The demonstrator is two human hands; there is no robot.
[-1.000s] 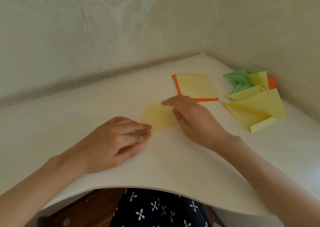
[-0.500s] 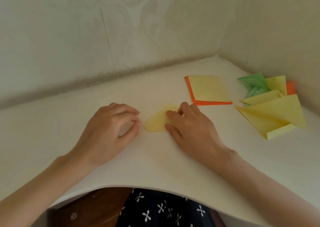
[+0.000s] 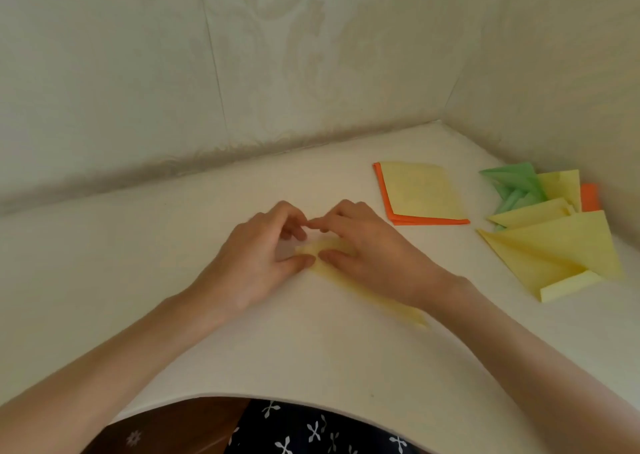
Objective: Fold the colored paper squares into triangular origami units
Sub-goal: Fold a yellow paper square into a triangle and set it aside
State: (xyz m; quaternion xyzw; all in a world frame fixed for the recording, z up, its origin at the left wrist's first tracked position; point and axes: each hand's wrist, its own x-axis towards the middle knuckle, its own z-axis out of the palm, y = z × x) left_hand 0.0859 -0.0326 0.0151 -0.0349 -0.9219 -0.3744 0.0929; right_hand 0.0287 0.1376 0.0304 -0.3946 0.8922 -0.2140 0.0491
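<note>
Both hands are closing in on each other now: the left hand [image 3: 256,259], which was resting apart from the sheet half a second ago, is meeting the right hand [image 3: 367,256] over the pale yellow paper sheet [image 3: 408,315]. That sheet, earlier showing only as a small patch between the hands, is now reaching back toward the near right, under the right wrist, and lying on the white table [image 3: 311,356] at about its middle.

Each hand is arching with its fingers curled, the two forefinger tips touching above the sheet's far end. Both thumbs are pressing down on the yellow paper side by side, so each hand seems to be pinching the sheet between thumb and curled fingers.

Well off to the right, a flat stack of yellow squares on orange ones [image 3: 420,192] is sitting near the wall. Beyond it, in the corner, a loose pile of folded yellow, green and orange triangles [image 3: 554,249] is lying, apart from the hands.
</note>
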